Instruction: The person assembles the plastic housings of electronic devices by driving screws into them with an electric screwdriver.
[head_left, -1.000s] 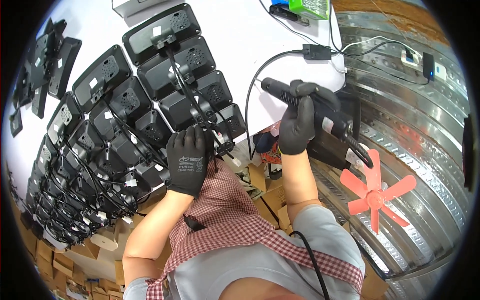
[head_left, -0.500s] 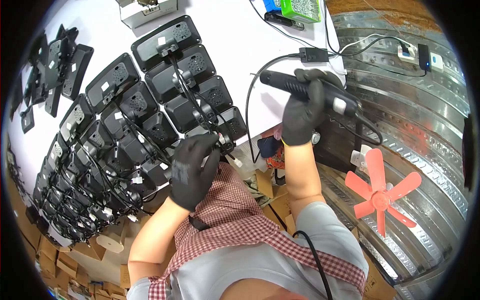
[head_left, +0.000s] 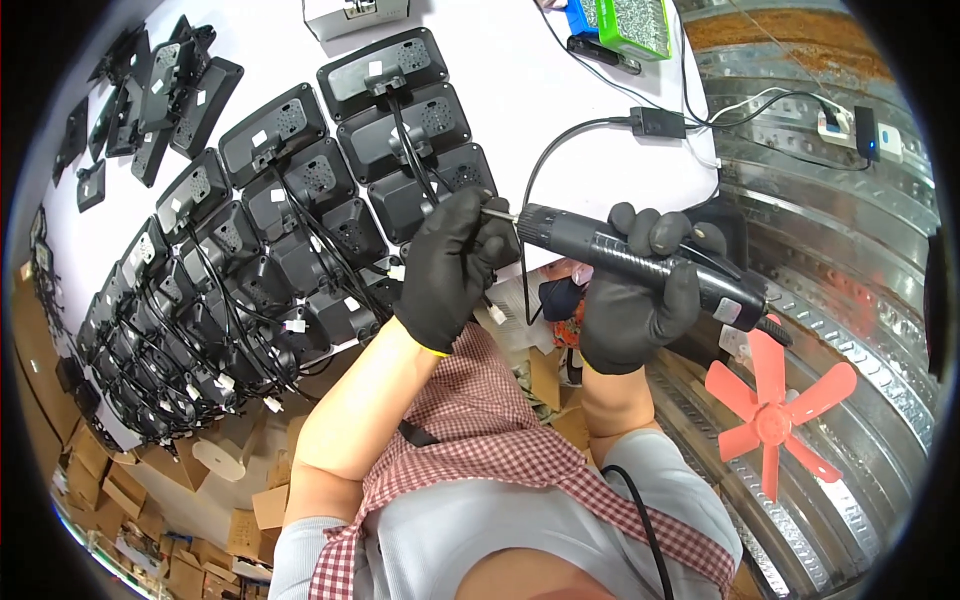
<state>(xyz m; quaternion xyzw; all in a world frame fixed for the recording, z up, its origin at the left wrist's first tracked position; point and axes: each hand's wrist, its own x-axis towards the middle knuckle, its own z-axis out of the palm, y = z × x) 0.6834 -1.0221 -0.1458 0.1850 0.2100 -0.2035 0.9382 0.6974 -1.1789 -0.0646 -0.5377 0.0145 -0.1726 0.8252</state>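
Observation:
In my gloved right hand (head_left: 640,315) lies a black electric screwdriver (head_left: 590,240), held level with its thin bit (head_left: 498,214) pointing left. My gloved left hand (head_left: 445,265) is closed at the tip of the bit, thumb and fingers pressed together. What those fingers pinch, if anything, is too small and covered to make out. Just beyond the left hand lie black plastic housings (head_left: 465,170) in a column, with black cables running down them. The hand hides the column's lower end.
More black housings (head_left: 270,130) with cables and white plugs cover the left of the white table (head_left: 590,175). A green screw box (head_left: 608,30) and a black power adapter (head_left: 658,123) sit at the far right. A pink fan (head_left: 772,424) stands right; cardboard boxes (head_left: 125,490) are lower left.
My left hand has left the cable ends of the housings and come up to the bit. The right hand has lowered the screwdriver and turned palm up beneath it. The view has shifted.

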